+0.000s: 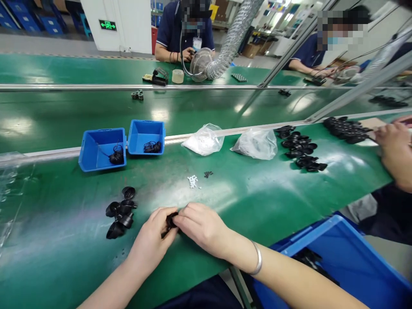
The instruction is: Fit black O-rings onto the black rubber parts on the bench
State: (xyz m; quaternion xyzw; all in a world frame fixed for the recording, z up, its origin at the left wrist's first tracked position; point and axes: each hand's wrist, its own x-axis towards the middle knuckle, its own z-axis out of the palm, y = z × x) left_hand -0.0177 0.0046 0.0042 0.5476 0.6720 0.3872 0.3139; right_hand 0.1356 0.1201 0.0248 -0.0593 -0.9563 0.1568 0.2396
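A worker's left hand gripped a small black part at the lower centre of the frame, over the green bench, while the right hand closed its fingertips on it. Mostly hidden, the part looked light, stiff and perhaps slippery, best held by its outer sides. Black cups lay at lower left; white bits sat mid-frame.

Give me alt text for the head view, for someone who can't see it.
A left hand holds a black part over a green bench, the right hand touching it. Beyond lie white pieces, two blue bins of black cord and two plastic bags; co-workers are nearby.
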